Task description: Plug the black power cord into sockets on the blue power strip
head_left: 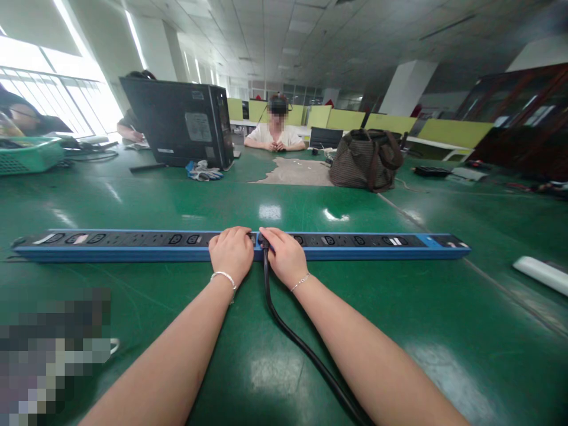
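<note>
A long blue power strip [368, 253] with a black face and several sockets lies crosswise on the green table. My left hand [231, 253] is wrapped over the strip near its middle, fingers curled round the far edge. Just beside it, my right hand [284, 253] is closed at a black power cord [284, 325], its fingers over the cord's plug end at the strip's face. How far the plug sits in a socket is hidden by the fingers. From there the cord runs down toward me, passing under my right forearm.
Farther back stand a black computer case [177, 121], gloves [204, 171] and a dark checked bag [366, 160]. A green basket [31, 157] is at the far left, a white bar [541, 275] at the right. Across the table sits a person [275, 136]; others are at the left.
</note>
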